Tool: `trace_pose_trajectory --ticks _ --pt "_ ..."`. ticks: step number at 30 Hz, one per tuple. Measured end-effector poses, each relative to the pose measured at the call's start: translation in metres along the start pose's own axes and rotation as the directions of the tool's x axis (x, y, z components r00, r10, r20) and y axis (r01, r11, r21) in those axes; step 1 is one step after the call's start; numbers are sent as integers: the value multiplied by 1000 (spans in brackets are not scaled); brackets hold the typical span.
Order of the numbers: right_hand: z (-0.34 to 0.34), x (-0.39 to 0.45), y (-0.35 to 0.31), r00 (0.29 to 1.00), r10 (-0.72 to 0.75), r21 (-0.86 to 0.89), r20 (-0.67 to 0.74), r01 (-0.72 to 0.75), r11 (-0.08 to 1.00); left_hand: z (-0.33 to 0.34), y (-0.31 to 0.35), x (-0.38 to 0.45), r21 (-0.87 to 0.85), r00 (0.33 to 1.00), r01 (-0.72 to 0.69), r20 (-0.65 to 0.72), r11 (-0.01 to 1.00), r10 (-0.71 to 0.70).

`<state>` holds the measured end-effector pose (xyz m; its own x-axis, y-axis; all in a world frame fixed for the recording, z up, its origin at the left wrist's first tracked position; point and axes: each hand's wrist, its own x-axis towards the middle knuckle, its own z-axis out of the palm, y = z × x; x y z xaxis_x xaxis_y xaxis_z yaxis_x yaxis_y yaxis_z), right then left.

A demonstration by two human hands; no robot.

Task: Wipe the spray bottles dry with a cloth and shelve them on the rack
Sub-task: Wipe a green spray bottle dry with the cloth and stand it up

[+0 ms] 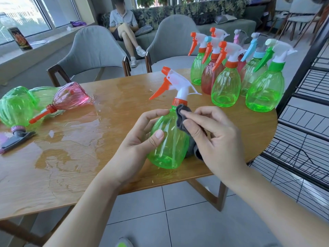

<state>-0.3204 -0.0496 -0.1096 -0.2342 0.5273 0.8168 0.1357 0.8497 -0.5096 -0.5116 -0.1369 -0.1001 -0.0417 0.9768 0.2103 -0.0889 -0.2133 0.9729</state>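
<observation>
Our wooden table (pixel 110 97) is wet at frame left, where bottles lie tipped (pixel 69 97); upright ones cluster upper right (pixel 226 90), beside the black wire rack (pixel 302 122). At center our left hand (pixel 140 139) curls around a green spray bottle (pixel 170 145), while our right hand (pixel 219 139) pinches a grey cloth (pixel 181 120) against its shoulder.

a pale grey tiled floor (pixel 178 211) is seen under a rounded wooden table (pixel 110 97) (wet in patches); two grey upholstered armchairs (pixel 92 50), a leaf-patterned sofa (pixel 204 9) and bright windows (pixel 26 13) are seen behind.
</observation>
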Motion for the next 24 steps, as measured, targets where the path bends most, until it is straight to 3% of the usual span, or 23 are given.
trace_pose_trajectory --ticks 6,12,15,19,24 --pt "-1 -19 -4 984 -142 29 104 140 990 6 0 0 -39 996 -22 -83 999 19" --pt "-2 -6 -1 998 -53 20 21 52 998 5 1 2 -14 999 -12 -52 1000 11" --pt "-2 -15 -2 982 -151 32 115 148 988 7 -1 5 -55 995 -7 -96 998 2" --pt "0 -31 -5 906 -329 -10 266 344 939 6 -2 6 -101 987 8 -161 995 -24" --pt "-2 -27 -3 892 -364 -54 269 392 919 8 -2 6 -111 989 0 -148 994 -17"
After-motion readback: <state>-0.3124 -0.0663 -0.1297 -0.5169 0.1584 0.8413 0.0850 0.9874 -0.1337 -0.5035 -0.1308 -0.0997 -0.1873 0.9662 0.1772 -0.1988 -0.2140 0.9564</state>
